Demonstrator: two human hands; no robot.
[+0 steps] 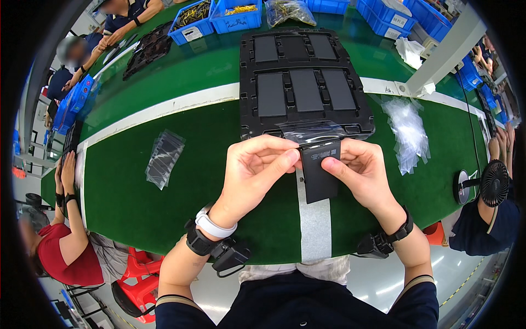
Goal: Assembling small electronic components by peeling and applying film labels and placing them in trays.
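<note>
In front of me, my right hand (361, 170) grips a flat black phone battery (320, 183), its thumb on the printed face and its fingers behind. My left hand (257, 167) is closed in a pinch at the battery's upper left corner. A sheet of clear film (312, 131) sticks out beyond the battery's top edge, over the near rim of a black tray (249, 123). Whether the left fingertips pinch the film as well, I cannot tell. Several dark flat batteries (307, 90) lie in the tray's slots.
Clear film strips (165, 159) lie left on the green mat (219, 219); a film heap (406, 134) lies right. Blue bins (235, 16) line the back. A metal post (449, 46) and a small fan (494, 183) stand right. Co-workers sit at both sides.
</note>
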